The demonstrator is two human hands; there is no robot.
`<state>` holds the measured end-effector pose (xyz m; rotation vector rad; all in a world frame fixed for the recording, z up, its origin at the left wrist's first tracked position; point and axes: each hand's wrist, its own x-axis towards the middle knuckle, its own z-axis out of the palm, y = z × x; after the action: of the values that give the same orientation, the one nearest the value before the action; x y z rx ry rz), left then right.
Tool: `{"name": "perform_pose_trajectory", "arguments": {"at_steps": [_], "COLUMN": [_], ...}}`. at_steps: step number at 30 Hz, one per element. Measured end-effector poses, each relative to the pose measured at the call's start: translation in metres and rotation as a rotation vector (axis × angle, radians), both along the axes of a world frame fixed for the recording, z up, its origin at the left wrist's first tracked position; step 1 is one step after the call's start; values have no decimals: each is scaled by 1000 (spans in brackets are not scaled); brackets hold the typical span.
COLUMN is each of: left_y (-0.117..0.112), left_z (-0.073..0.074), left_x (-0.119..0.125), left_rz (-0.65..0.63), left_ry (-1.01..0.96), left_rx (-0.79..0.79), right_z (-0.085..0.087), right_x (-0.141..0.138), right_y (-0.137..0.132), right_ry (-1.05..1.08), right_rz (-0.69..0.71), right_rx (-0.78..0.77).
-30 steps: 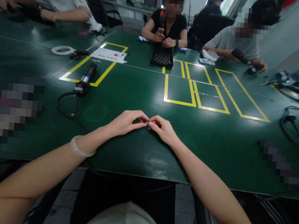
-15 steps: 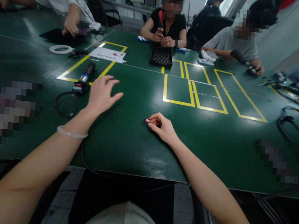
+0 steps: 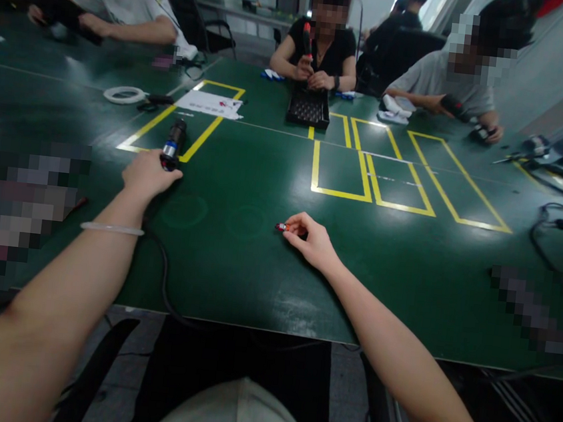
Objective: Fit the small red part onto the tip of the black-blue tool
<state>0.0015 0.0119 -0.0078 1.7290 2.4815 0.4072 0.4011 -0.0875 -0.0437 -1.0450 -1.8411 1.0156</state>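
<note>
My left hand (image 3: 147, 175) is at the lower end of a black cylindrical tool (image 3: 174, 138) with a silver and blue band. Its fingers and thumb close around that end, hiding it, while the tool's far end points away from me across the table. A black cable runs from below this hand toward the table's front edge. Near the middle of the table, my right hand (image 3: 312, 240) pinches a small red and orange piece (image 3: 282, 227) between thumb and fingers. That piece is too small to name.
Yellow tape rectangles (image 3: 341, 195) mark the green table (image 3: 244, 274). Toward the back lie a white paper (image 3: 209, 103), a white cable coil (image 3: 124, 94) and a black tray (image 3: 308, 114) before a seated person. Other people sit left and right. Black cables (image 3: 543, 235) lie at right.
My left hand has moved left and down from above the table and closed on the cylindrical tool. The right hand keeps its pinch. The person at left has lifted a dark flat object.
</note>
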Motion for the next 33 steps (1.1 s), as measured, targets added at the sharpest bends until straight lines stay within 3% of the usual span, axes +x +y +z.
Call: {"name": "perform_pose_trajectory", "arguments": {"at_steps": [8,18,22,27,33], "left_y": [-34,-86,-101,-110,-111], "left_z": [-6,-8,-8,-6,-5], "left_x": [57,158,190,207,206], "left_rz": [-242,-690,-788,-825,-809], "left_ry": [81,-7,-53,-56,-33], "left_rx": [84,49,52,65,49], "right_z": [-1,0,0,4,3], "right_x": [-2,-4,-2,1,0], "right_y": [1,1,2,3,6], "right_ry": [1,-104,-143,-335,-316], "right_rz": [-1,-21,-40,-134,-74], "right_rx": [1,83,111,154,139]}}
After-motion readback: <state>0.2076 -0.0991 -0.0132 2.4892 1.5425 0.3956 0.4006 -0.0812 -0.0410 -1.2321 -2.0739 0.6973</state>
